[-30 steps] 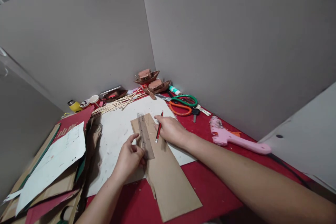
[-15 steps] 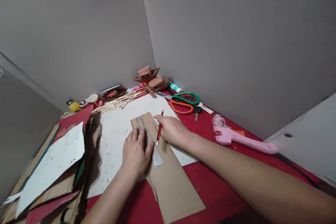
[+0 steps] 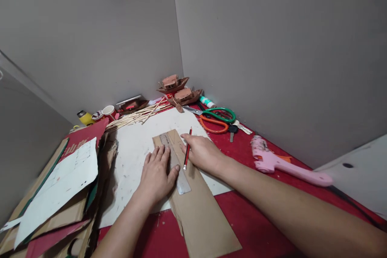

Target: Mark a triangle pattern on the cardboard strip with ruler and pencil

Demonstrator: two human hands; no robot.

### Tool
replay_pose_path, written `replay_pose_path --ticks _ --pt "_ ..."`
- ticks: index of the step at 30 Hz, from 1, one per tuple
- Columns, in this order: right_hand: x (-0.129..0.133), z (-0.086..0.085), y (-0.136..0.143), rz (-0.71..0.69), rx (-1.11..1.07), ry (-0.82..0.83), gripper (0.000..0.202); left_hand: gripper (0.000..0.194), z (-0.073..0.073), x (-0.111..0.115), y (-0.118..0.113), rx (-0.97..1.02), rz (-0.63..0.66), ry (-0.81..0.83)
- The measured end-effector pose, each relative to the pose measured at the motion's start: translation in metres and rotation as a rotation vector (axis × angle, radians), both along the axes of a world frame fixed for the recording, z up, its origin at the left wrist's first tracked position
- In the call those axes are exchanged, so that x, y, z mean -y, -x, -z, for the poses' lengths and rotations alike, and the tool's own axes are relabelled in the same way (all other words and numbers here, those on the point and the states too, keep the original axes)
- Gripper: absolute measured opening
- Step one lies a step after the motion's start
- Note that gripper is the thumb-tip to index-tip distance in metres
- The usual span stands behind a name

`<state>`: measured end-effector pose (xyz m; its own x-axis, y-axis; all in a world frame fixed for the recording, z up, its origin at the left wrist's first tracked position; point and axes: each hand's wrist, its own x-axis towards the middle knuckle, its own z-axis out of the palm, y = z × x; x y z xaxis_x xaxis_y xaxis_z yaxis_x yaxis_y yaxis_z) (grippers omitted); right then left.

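A long strip of brown cardboard (image 3: pixel 208 217) lies at a slant, partly over a white sheet (image 3: pixel 128 173). Along its upper left part rests a clear ruler (image 3: pixel 184 185). My left hand (image 3: pixel 157 171) is laid flat with fingers extended, pressing the ruler to the cardboard. Beside the ruler, my right hand (image 3: pixel 202 151) grips a red and black pencil (image 3: pixel 187 154), its point facing away from me and its lower end over the cardboard. A pencilled V-shaped line shows near the strip's far end.
Cardboard pieces and a drawn paper (image 3: pixel 65 185) are stacked at left. Behind lie thin wooden sticks (image 3: pixel 136 117), paper cups (image 3: pixel 109 111), a yellow bottle (image 3: pixel 85 117) and model boats (image 3: pixel 184 96). Scissors (image 3: pixel 219 117), keys (image 3: pixel 232 133) and a pink glue gun (image 3: pixel 290 167) are on the right.
The camera has turned slightly, so most things sit a little farther right in view. My hands, the ruler and the pencil keep nearly the same places on the cardboard.
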<state>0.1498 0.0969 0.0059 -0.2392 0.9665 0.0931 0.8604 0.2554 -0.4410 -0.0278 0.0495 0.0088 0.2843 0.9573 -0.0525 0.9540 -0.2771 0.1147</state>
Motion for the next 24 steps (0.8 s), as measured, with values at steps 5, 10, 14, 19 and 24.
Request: replay_pose_path --ticks 5,10,14,19,24 --pt "0.0003 0.0001 -0.0001 0.008 0.008 0.005 0.040 0.067 -0.0016 0.0018 0.0007 -0.012 0.006 0.001" --pt "-0.0001 0.0002 -0.0004 0.002 0.004 0.008 0.040 0.066 -0.0015 0.0020 0.0002 -0.010 0.011 -0.009" --pt "-0.0013 0.0030 -0.0010 -0.002 -0.009 0.003 0.041 0.066 -0.0021 0.0006 0.0004 -0.007 0.017 -0.022" --pt "-0.0017 0.0037 -0.0011 0.006 -0.040 0.004 0.042 0.066 -0.0025 -0.0004 0.0034 0.011 0.030 -0.013" --pt "0.0011 -0.0047 -0.0070 0.011 -0.122 -0.020 0.040 0.071 -0.0013 -0.0017 0.0077 0.012 0.059 0.028"
